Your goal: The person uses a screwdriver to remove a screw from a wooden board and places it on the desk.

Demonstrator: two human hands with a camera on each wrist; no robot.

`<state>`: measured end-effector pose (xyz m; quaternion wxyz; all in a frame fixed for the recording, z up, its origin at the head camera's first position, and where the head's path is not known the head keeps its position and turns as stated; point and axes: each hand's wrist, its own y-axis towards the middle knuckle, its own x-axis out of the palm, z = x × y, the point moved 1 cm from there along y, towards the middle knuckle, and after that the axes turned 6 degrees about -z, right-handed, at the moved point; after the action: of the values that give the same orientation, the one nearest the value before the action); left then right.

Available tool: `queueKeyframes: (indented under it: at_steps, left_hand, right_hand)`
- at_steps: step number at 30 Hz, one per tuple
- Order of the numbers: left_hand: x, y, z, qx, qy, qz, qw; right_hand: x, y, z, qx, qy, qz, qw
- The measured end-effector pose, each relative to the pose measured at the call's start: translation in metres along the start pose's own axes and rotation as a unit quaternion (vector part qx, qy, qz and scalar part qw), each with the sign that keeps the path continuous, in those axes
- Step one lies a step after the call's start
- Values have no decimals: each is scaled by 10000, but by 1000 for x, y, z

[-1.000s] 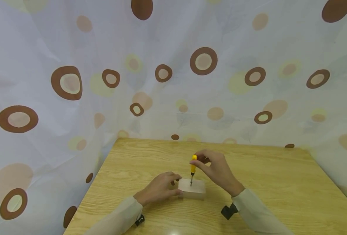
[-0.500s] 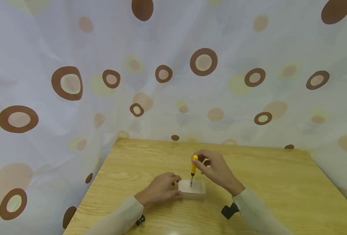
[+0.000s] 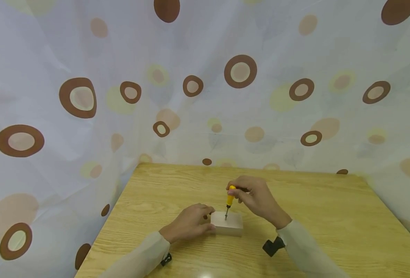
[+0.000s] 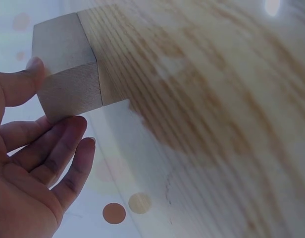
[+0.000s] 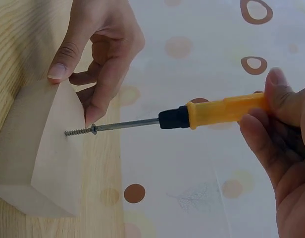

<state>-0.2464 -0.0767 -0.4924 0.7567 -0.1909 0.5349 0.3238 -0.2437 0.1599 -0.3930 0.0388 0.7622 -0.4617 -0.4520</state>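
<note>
A pale wooden block (image 3: 227,224) lies on the table. My left hand (image 3: 188,223) grips its left end, thumb on the near side and fingertips at the far side; the left wrist view shows this thumb (image 4: 21,85) on the block (image 4: 68,64). A screw (image 5: 79,132) stands in the block's top face, most of its thread exposed. With fingertips and thumb, my right hand (image 3: 257,197) pinches the yellow handle of a screwdriver (image 3: 230,199). In the right wrist view the screwdriver (image 5: 217,111) meets the screw head at its tip. In the head view it leans slightly right.
The wood-grain table (image 3: 316,216) reaches back to a white sheet (image 3: 205,112) with brown and beige round patterns, which also hangs along the left side. Dark wrist mounts sit under both sleeves, one (image 3: 273,246) beside the right forearm.
The screwdriver handle has tipped slightly to the right, and my right hand has shifted its fingers and wrist a little with it. The left hand and block stay in place.
</note>
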Motion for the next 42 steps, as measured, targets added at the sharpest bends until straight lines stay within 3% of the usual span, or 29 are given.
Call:
queueKeyframes:
  at_steps: [4,10,14,16,21,26,30,36,38,42]
  left_hand:
    - [-1,-1,0,74,-45,76,9999]
    - [0,0,0,106,-50,100,9999]
    - [-2,0,3,6,12,53,10000]
    - [-3,-1,4,-34,38,26,10000]
    - [-3,-2,5,-5,81,15,10000]
    - [-3,-2,4,4,123,41,9999]
    - [-3,-2,3,-13,147,69,9999]
    - [-3,-2,3,18,84,101,9999]
    - [-3,-2,3,16,62,78,9999]
    - [-5,-3,4,19,85,53,9999]
  right_hand:
    - [0,0,1,61,-124,-136,9998]
    - [3,-2,0,665,-553,372,9956]
    - [5,-3,-3,1205,-191,832,9890]
    - [6,-3,-2,1265,14,994,9870]
    - [8,-5,-2,856,-16,979,9915]
    - [1,0,-20,221,424,202,9987]
    - [-4,3,-33,448,673,-142,9966]
    - [4,1,-17,1100,454,208,9927]
    - [5,0,-10,965,352,219,9945]
    - [1,1,-2,304,295,-98,9991]
